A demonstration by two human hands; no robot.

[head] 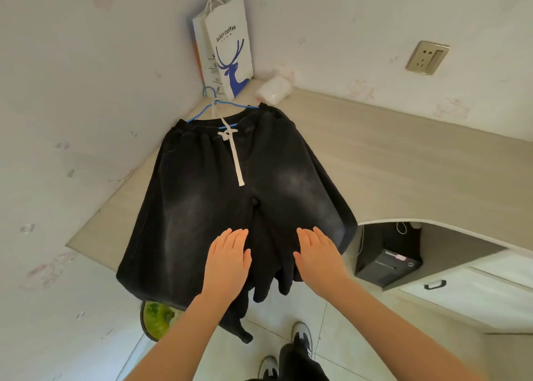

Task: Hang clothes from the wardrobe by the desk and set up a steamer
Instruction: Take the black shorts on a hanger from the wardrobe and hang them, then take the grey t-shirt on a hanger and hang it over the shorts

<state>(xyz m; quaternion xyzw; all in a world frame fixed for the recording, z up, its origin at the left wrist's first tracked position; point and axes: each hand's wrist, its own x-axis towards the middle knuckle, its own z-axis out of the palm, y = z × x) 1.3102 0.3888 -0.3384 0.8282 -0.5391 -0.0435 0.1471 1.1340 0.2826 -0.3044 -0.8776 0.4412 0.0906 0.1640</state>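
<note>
Black faded trousers (202, 196) with a white drawstring (235, 155) lie spread flat on the light wooden desk (403, 164), their legs hanging over the front edge. A blue wire hanger (213, 108) sits at the waistband, near the desk's back corner. My left hand (227, 262) rests flat, fingers apart, on the fabric near the crotch. My right hand (318, 258) lies flat on the right leg beside it. Neither hand grips anything. No steamer is in view.
A white paper bag (229, 48) with a blue deer stands in the desk's back corner beside a white tissue pack (274, 89). A wall socket (427, 57) is at right. A black box (386, 265) sits under the desk; drawers (467, 291) at right. A green object (154, 317) is on the floor.
</note>
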